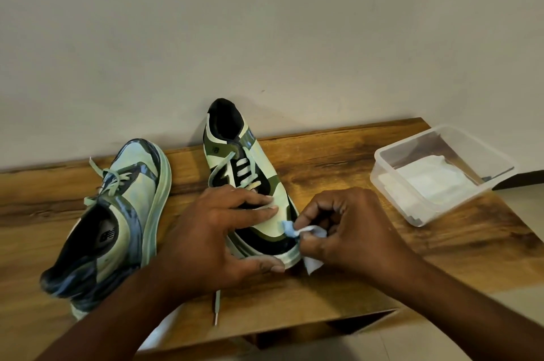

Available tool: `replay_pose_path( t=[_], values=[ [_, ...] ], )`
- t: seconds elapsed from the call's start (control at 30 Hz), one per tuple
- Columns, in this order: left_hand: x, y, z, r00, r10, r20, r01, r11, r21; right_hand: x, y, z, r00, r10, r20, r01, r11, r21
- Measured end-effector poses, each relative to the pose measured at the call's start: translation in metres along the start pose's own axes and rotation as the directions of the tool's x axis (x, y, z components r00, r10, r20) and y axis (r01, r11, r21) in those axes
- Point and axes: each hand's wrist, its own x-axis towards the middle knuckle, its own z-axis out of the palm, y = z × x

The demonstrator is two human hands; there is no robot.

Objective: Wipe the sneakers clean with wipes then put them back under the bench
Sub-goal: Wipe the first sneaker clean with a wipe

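Mid-clean on the wooden desk (338, 154): left hand (212, 237) spread flat across the toe of the green-and-black sneaker (250, 184) at centre, fingers on top and thumb under the sole edge, likely pinning it against the scrubbing. Right hand (350, 231) at 3 o'clock of that toe, closed around a crumpled wipe (294, 230) pressed to the sole rim. Second sneaker (117, 219) tipped on its side at 9 o'clock, apparently waiting. Clear tub (441, 175) of spare wipes at 2 o'clock, within easy reach. Return under the desk not yet begun.
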Motion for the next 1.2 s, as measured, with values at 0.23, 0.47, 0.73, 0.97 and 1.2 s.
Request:
replay_pose_path(
  t=[0.23,0.47,0.73,0.97,1.2],
  values=[
    [0.001,-0.005,0.000,1.000,-0.008,0.016,0.008,1.000,-0.016,-0.010,-0.017,0.012,0.978,-0.194,0.080,0.202,0.974,-0.102],
    [0.001,-0.003,0.001,1.000,-0.010,-0.005,0.010,1.000,-0.018,-0.001,-0.013,0.004,0.996,-0.089,0.025,0.091,0.993,-0.080],
    [0.001,-0.002,0.000,1.000,-0.006,-0.008,0.006,1.000,-0.027,0.011,-0.006,-0.002,0.999,-0.029,-0.033,0.025,0.992,-0.125],
    [0.002,-0.002,-0.002,1.000,-0.008,0.009,0.008,1.000,-0.016,0.003,-0.017,0.004,0.991,-0.106,0.079,0.112,0.990,-0.084],
    [-0.004,0.000,-0.005,0.999,-0.006,0.040,0.005,1.000,0.004,0.006,-0.013,0.008,0.992,-0.082,0.098,0.086,0.996,-0.036]
  ],
)
